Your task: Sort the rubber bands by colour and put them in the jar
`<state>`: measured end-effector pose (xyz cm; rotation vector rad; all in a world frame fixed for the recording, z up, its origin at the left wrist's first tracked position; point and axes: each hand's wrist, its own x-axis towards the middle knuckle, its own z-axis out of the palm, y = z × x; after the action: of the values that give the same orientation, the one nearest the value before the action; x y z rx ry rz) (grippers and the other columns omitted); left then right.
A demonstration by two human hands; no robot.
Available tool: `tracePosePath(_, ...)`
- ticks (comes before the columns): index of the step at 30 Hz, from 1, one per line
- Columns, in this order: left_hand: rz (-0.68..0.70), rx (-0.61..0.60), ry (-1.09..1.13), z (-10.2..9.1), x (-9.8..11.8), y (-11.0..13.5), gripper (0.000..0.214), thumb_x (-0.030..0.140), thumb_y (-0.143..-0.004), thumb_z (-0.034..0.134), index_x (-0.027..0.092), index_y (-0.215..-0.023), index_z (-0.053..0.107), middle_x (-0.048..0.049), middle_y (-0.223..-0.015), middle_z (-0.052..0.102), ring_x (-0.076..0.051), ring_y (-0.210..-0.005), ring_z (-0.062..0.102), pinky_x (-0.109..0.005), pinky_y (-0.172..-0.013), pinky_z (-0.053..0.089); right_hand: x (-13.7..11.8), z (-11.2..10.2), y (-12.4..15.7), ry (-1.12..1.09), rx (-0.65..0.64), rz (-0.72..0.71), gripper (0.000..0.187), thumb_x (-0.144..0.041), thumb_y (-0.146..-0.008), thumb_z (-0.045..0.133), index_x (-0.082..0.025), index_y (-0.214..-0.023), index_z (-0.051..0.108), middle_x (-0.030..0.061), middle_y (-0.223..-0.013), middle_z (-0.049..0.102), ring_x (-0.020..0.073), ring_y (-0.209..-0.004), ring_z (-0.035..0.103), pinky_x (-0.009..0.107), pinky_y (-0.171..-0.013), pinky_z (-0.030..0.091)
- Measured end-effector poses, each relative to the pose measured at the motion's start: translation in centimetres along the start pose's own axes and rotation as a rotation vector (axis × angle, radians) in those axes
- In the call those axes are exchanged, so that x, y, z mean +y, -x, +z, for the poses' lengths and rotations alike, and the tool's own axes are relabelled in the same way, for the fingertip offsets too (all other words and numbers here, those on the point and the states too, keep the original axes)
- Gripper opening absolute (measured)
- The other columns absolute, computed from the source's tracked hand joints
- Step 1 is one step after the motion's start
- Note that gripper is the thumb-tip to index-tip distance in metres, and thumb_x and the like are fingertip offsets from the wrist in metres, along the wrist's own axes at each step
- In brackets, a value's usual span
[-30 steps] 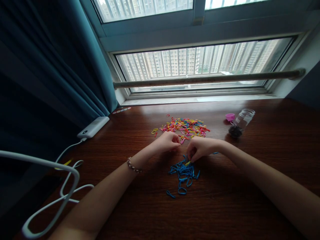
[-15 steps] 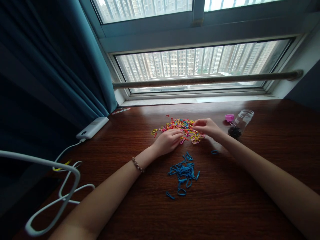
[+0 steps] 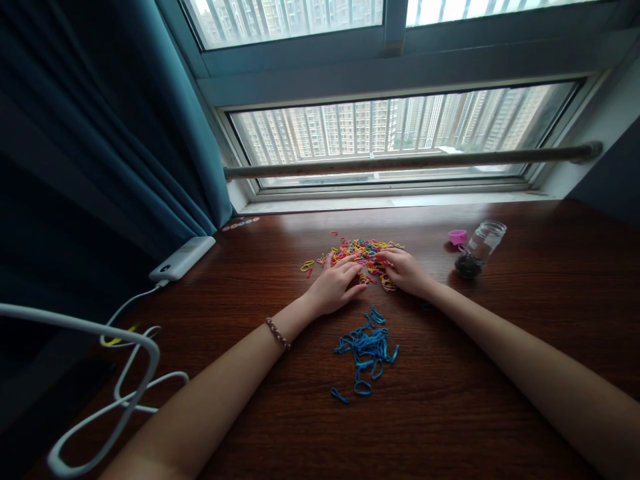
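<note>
A spread-out pile of small multicoloured rubber bands (image 3: 367, 249) lies on the wooden table, with red, yellow, pink and teal ones mixed. My left hand (image 3: 337, 285) rests over the pile's near left side, fingers spread and palm down. At its right side, my right hand (image 3: 404, 270) touches the bands with fingers stretched out and apart; no band shows in its grasp. Closer to me lies a separate heap of blue rubber bands (image 3: 369, 345). One more blue band (image 3: 427, 307) lies partly hidden by my right forearm.
A clear jar (image 3: 483, 247) with dark contents leans at the right, beside a pink cap (image 3: 457, 237). On the left are a white power bank (image 3: 183, 259) and a looping white cable (image 3: 150, 360). The window (image 3: 400, 127) stands behind the table (image 3: 300, 427).
My right hand has shifted left and nearer over the pile, and its fingers have opened from a pinch. My left hand's fingers have spread apart, its thumb now showing.
</note>
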<state>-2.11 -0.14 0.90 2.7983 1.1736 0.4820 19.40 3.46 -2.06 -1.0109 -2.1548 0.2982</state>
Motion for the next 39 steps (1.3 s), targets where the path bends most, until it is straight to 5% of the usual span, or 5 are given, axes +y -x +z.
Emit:
tracePosePath(7,0.017,-0.067,-0.024,0.2,-0.3,-0.2,0.052,0.048,-0.085,0.036,0.027,-0.132,0.031,-0.0058,-0.138,0.035,-0.026,-0.131,0.017,-0.053,-0.104,0.002,-0.1,-0.3,0.1,-0.014,0.124,0.104,0.031,-0.008,-0.071,0.043,-0.02,-0.088,0.065,0.0041,-0.088,0.067,0.0189,-0.088,0.057,0.033,-0.082,0.044)
tracePosePath(11,0.023,-0.122,-0.007,0.3,-0.4,-0.3,0.052,0.049,-0.085,0.033,0.03,-0.133,0.027,-0.0031,-0.137,0.035,-0.026,-0.131,0.016,-0.055,-0.103,-0.001,1.0,0.4,0.0,0.099,0.016,0.001,0.034,-0.008,-0.071,0.045,-0.022,-0.092,0.067,0.0047,-0.095,0.067,0.0213,-0.097,0.053,0.039,-0.089,0.04)
tracePosePath(20,-0.004,0.024,0.035,-0.2,0.0,-0.1,0.03,0.038,-0.087,0.037,0.02,-0.103,0.055,-0.0075,-0.116,0.055,-0.021,-0.12,0.037,-0.049,-0.105,0.008,1.1,0.5,-0.2,0.046,0.008,-0.089,0.037,-0.005,-0.07,0.042,-0.023,-0.086,0.07,0.0028,-0.092,0.068,0.0195,-0.095,0.056,0.036,-0.089,0.043)
tracePosePath(28,0.054,-0.053,-0.013,0.2,-0.1,-0.3,0.042,0.04,-0.087,0.034,0.027,-0.127,0.039,-0.0039,-0.136,0.037,-0.024,-0.13,0.019,-0.051,-0.105,0.003,1.2,0.5,-0.1,0.059,-0.111,-0.11,0.04,-0.006,-0.071,0.043,-0.026,-0.097,0.067,0.0016,-0.104,0.064,0.0213,-0.105,0.051,0.042,-0.092,0.039)
tracePosePath(39,0.042,-0.11,-0.038,0.5,-0.4,-0.3,0.046,0.047,-0.087,0.031,0.03,-0.129,0.035,-0.0027,-0.136,0.038,-0.025,-0.129,0.018,-0.053,-0.104,-0.001,1.8,1.2,0.2,0.263,-0.074,0.079,0.042,-0.011,-0.077,0.042,-0.024,-0.114,0.057,0.0018,-0.122,0.054,0.0269,-0.119,0.035,0.048,-0.099,0.026)
